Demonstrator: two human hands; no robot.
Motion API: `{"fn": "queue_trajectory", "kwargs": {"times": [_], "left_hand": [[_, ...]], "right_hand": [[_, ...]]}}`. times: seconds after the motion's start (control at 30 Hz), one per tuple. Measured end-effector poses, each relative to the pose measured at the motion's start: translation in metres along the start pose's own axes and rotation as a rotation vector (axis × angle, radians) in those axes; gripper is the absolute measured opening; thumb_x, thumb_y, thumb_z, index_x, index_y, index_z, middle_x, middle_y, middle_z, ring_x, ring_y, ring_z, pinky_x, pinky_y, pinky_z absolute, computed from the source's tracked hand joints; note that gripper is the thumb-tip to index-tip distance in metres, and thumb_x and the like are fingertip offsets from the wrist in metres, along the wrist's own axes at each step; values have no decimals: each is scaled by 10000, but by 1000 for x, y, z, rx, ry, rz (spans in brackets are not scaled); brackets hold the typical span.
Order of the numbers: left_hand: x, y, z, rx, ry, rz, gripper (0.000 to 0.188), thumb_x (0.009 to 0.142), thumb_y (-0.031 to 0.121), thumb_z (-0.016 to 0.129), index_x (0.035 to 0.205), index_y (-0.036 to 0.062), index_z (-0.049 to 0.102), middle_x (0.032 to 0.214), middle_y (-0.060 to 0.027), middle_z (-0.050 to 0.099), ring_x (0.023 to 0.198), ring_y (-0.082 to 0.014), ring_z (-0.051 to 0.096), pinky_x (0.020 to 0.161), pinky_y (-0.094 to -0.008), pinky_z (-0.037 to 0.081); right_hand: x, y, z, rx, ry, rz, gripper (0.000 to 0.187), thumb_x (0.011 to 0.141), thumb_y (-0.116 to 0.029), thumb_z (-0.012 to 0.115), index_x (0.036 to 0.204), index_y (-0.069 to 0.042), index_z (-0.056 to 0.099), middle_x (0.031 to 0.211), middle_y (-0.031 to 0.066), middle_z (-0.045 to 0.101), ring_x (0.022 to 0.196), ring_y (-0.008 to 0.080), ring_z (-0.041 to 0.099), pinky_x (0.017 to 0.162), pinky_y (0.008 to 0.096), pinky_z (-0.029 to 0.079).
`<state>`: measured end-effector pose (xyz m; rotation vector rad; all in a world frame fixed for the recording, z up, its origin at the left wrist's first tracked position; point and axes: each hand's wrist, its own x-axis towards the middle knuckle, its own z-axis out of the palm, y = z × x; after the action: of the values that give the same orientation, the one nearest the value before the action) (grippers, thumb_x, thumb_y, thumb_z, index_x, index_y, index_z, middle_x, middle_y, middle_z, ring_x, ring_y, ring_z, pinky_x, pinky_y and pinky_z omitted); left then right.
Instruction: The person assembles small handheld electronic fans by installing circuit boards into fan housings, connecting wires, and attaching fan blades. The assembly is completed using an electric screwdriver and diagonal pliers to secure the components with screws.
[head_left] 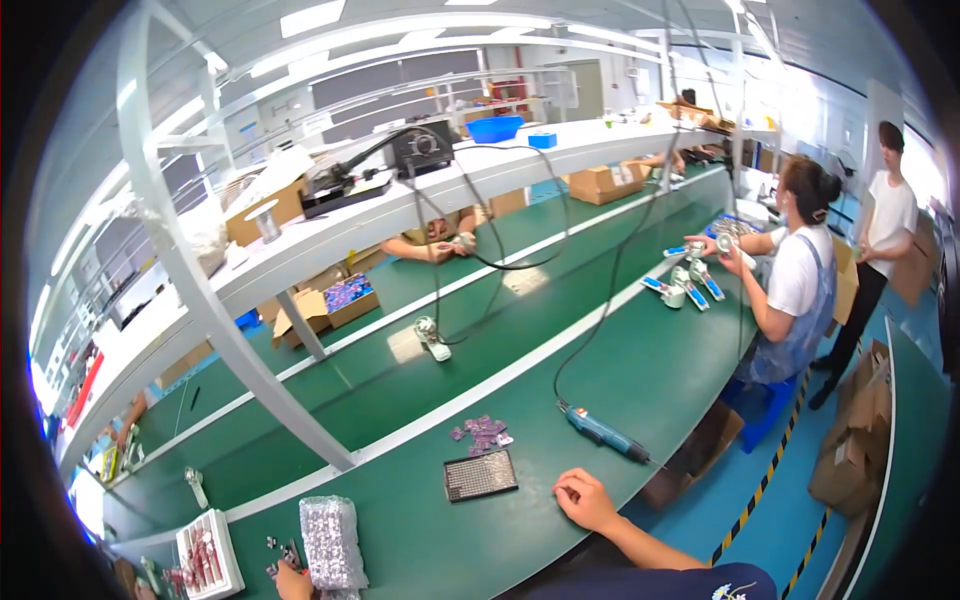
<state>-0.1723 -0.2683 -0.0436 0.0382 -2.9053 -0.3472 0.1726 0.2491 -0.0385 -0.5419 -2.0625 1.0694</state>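
My right hand (pixel 585 500) rests near the front edge of the green worktop, its fingers curled in with nothing showing in them. At the lower edge of the view, my left hand (pixel 293 582) is partly cut off; its fingers touch or hover by some small dark parts (pixel 288 553). Beside it lies a bubble-wrap pack (pixel 332 540). A black tray (pixel 481 476) of small metal pieces sits between my hands, with a loose pile of purple pieces (pixel 483 434) behind it. Beyond my right hand lies a teal electric screwdriver (pixel 605 432) with its cable attached.
A white foam tray (pixel 230 560) with reddish parts stands at the near left. White devices (pixel 432 340) sit on the green conveyor. At right, a seated co-worker (pixel 800 250) handles a white device beside several others. A metal post (pixel 200 240) rises at left; black cables hang overhead.
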Motion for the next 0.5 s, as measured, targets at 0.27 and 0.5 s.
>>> {"fn": "queue_trajectory", "kwargs": {"times": [0.27, 0.5], "left_hand": [[-2, 19, -30, -399, -135, -106, 690, 711, 267, 861, 1210, -72, 526, 1025, -175, 660, 840, -236, 612, 736, -406, 520], [4, 20, -26, -240, 4, -74, 562, 786, 318, 726, 1158, -72, 567, 1044, -240, 672, 979, -406, 640, 908, -459, 483]], "right_hand": [[0, 8, -2, 18, 6, -50, 66, 889, -96, 629, 920, -51, 666, 1000, 51, 623, 658, 163, 604, 634, 304, 506], [-2, 11, -4, 89, -91, 5, 78, 910, -99, 608, 913, -46, 665, 1029, 41, 614, 645, 134, 586, 631, 284, 496]]}}
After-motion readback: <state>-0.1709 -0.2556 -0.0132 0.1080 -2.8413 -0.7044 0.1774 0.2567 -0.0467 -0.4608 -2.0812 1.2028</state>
